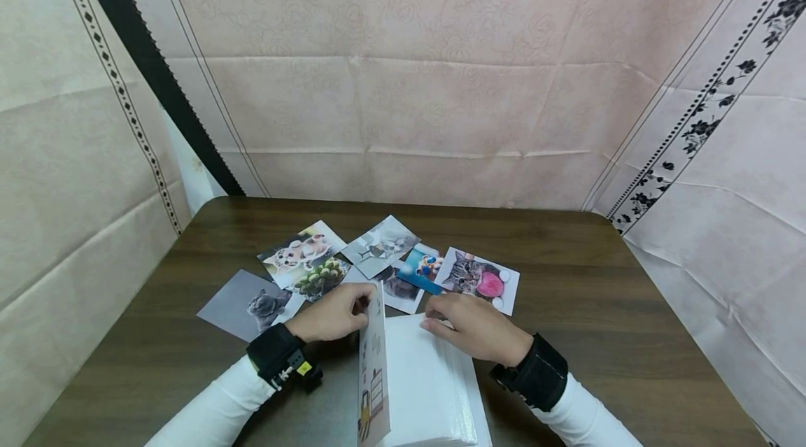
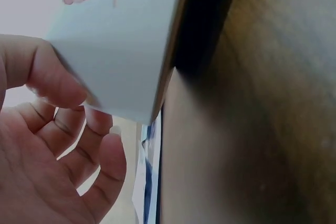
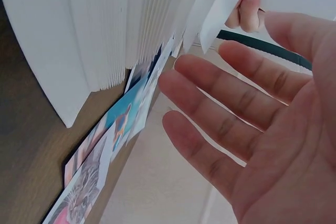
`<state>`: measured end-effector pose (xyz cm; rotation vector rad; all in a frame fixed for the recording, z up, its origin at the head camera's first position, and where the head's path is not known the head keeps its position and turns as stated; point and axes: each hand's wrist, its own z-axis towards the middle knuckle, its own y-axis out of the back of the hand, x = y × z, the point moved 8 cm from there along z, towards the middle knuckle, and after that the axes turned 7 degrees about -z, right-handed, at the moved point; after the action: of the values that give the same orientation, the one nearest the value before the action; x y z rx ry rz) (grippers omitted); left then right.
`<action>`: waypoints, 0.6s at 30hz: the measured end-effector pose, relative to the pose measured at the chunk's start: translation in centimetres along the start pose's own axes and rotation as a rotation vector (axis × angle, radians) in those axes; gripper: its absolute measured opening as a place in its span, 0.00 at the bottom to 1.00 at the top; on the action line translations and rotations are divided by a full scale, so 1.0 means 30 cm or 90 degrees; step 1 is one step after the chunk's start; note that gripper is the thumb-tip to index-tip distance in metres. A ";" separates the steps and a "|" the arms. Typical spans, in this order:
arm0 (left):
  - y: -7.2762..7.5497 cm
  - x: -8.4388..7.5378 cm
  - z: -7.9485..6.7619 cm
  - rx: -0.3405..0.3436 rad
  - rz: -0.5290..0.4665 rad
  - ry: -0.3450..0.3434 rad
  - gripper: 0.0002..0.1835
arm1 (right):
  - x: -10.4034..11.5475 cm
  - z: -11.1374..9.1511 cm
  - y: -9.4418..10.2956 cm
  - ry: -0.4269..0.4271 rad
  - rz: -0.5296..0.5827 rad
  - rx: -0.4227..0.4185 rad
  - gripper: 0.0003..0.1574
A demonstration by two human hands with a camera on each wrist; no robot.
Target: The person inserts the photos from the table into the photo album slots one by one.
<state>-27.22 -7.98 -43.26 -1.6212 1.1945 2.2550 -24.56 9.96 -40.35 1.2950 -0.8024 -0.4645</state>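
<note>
Hung beyond the far edge and down both sides: pale, creased pinkish fabric with a faint rose pattern [image 1: 390,13]; black slanting strip [image 1: 160,76] at far left. Below, dark brown wood-grain desk [image 1: 585,279], far corners rounded, grain showing left and right of the work.

On the desk, near and central: thick white-paged album [image 1: 425,377], longer visible side running near to far, near end cut off in the head view. Stiff pale illustrated cover [image 1: 376,384] raised almost upright along the left, page block to its right.

Key relation: far end of the album between both hands. Left hand [image 1: 330,314] nearer the cover, grip pinched on its far corner, thumb against finger. Right hand [image 1: 475,327] nearer the pages, above their far right part, grip apart, fingers extended beside the leaves; cannot tell whether fingertips touch.

Beyond the album: loose glossy photo prints [image 1: 380,245], overlapping, spread left to right. Grey-cat print [image 1: 242,303] near the left hand; kitten-and-pink-ball print [image 1: 472,275] just beyond the right.
</note>
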 end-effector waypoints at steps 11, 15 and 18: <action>0.051 0.000 0.000 0.008 0.021 -0.020 0.05 | -0.006 -0.001 -0.014 0.010 -0.015 0.010 0.20; 0.068 -0.005 -0.004 0.013 0.023 -0.036 0.07 | -0.007 -0.002 -0.018 0.016 -0.020 0.007 0.21; 0.081 -0.010 -0.007 0.020 0.008 -0.045 0.07 | -0.008 -0.004 -0.019 0.016 -0.022 0.010 0.21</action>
<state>-28.18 -9.68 -41.76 -1.5140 1.2202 2.2680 -24.57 10.07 -40.96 1.3279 -0.7657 -0.4696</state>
